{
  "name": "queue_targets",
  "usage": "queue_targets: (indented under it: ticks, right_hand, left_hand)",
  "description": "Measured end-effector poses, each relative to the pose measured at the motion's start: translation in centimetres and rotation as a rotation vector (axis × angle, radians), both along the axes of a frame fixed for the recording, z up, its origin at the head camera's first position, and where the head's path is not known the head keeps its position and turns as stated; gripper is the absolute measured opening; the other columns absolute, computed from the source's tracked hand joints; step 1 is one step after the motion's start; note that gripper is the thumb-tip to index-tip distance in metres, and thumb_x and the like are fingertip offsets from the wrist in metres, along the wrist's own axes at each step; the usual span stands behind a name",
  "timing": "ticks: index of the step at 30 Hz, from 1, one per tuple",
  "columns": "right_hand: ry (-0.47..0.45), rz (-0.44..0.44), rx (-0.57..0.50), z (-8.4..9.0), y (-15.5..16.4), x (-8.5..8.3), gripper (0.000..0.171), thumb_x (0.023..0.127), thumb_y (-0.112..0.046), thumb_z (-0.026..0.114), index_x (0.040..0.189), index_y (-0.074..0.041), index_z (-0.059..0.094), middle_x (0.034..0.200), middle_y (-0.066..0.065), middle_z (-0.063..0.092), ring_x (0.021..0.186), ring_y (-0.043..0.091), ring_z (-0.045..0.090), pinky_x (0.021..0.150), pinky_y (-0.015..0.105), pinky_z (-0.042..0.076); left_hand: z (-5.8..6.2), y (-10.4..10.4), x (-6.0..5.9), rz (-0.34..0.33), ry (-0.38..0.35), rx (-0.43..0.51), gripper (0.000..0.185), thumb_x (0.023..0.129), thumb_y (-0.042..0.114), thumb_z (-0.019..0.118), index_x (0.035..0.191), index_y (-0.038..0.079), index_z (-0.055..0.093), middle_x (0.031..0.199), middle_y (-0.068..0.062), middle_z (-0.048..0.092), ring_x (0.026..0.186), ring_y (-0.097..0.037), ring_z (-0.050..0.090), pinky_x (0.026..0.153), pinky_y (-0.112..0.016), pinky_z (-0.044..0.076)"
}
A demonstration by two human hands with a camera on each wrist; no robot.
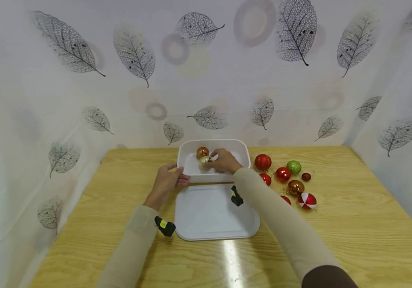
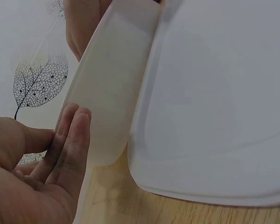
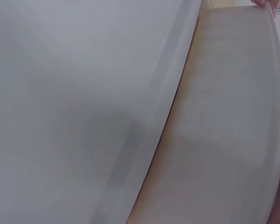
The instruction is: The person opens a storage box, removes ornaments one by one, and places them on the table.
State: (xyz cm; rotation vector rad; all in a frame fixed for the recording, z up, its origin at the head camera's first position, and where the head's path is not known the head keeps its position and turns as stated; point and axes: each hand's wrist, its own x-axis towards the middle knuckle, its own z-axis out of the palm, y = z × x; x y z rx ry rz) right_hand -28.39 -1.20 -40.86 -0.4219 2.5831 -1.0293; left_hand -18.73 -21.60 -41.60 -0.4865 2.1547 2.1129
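White plastic tub (image 1: pixel 243 150) at the table's (image 1: pixel 353 224) far edge holds two baubles: a copper one and the pale gold bauble (image 1: pixel 204 161), pinched by the right hand (image 1: pixel 224 161). Left hand (image 1: pixel 166 181), fingers straight, steadies the tub's wall. Lid (image 1: pixel 213 212) lies just before it. Eight loose baubles (image 1: pixel 285 178) remain outside; one is half hidden by the sleeve.

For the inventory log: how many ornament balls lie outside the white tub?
7, possibly more behind the sleeve: big red, red, green, small dark red, copper, red-and-white, red; another red partly hidden makes 8.
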Motion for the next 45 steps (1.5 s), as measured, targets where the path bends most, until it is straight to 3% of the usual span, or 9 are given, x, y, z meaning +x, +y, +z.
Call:
queue_targets:
  ticks: [15, 21, 27, 31, 34, 39, 45]
  right_hand:
    - [0.034, -0.017, 0.005, 0.2, -0.2, 0.3, 0.048, 0.089, -0.032, 0.080, 0.122, 0.001, 0.067, 0.096, 0.013, 0.074, 0.066, 0.012, 0.061, 0.059, 0.023, 0.051]
    - [0.005, 0.003, -0.009, 0.7, 0.2, 0.4, 0.047, 0.091, -0.030, 0.078, 0.123, 0.001, 0.066, 0.094, 0.013, 0.073, 0.069, 0.014, 0.064, 0.060, 0.023, 0.052]
    - [0.018, 0.026, 0.013, 0.7, 0.7, -0.3, 0.046, 0.090, -0.031, 0.079, 0.123, 0.000, 0.068, 0.104, 0.014, 0.073, 0.076, 0.016, 0.065, 0.066, 0.024, 0.053]
    - [0.030, 0.051, -0.016, 1.3, 1.3, -0.3, 0.045, 0.091, -0.030, 0.078, 0.122, 0.002, 0.068, 0.102, 0.017, 0.073, 0.075, 0.021, 0.066, 0.061, 0.023, 0.053]
    - [0.024, 0.069, -0.056, 2.1, 2.0, -0.1, 0.045, 0.093, -0.028, 0.076, 0.123, 0.004, 0.067, 0.103, 0.019, 0.073, 0.081, 0.029, 0.069, 0.063, 0.028, 0.058]
    - [0.012, 0.089, -0.074, 3.3, 3.0, -0.2, 0.050, 0.094, -0.030, 0.075, 0.130, 0.004, 0.063, 0.111, 0.020, 0.072, 0.094, 0.038, 0.069, 0.079, 0.046, 0.063]
    - [0.022, 0.120, -0.078, 4.3, 4.2, -0.4, 0.053, 0.095, -0.032, 0.073, 0.133, 0.004, 0.061, 0.116, 0.022, 0.071, 0.100, 0.040, 0.068, 0.085, 0.050, 0.062]
  left_hand:
    - [0.3, 0.4, 0.2, 0.000, 0.008, 0.006, 0.044, 0.107, 0.010, 0.053, 0.145, -0.009, 0.044, 0.078, -0.014, 0.072, 0.065, -0.016, 0.072, 0.067, -0.028, 0.065]
    - [0.2, 0.4, 0.1, -0.005, 0.014, 0.009, 0.043, 0.107, 0.010, 0.053, 0.145, -0.009, 0.044, 0.078, -0.014, 0.072, 0.065, -0.016, 0.072, 0.067, -0.028, 0.065]
    - [0.3, 0.5, 0.1, -0.001, 0.010, 0.008, 0.044, 0.107, 0.010, 0.053, 0.145, -0.008, 0.044, 0.077, -0.013, 0.072, 0.065, -0.016, 0.072, 0.067, -0.028, 0.065]
    - [0.3, 0.5, 0.1, -0.002, 0.015, 0.012, 0.044, 0.106, 0.009, 0.053, 0.145, -0.009, 0.044, 0.077, -0.013, 0.072, 0.064, -0.016, 0.071, 0.067, -0.027, 0.065]
    - [0.3, 0.5, 0.1, -0.001, 0.014, 0.009, 0.044, 0.107, 0.009, 0.053, 0.145, -0.009, 0.043, 0.078, -0.013, 0.072, 0.064, -0.016, 0.071, 0.068, -0.028, 0.065]
    - [0.3, 0.3, 0.1, 0.001, 0.006, 0.003, 0.045, 0.107, 0.010, 0.052, 0.146, -0.009, 0.043, 0.079, -0.013, 0.072, 0.066, -0.016, 0.072, 0.069, -0.028, 0.065]
    - [0.2, 0.3, 0.2, 0.006, 0.001, 0.006, 0.045, 0.107, 0.009, 0.053, 0.146, -0.009, 0.043, 0.081, -0.015, 0.072, 0.067, -0.017, 0.072, 0.069, -0.028, 0.065]
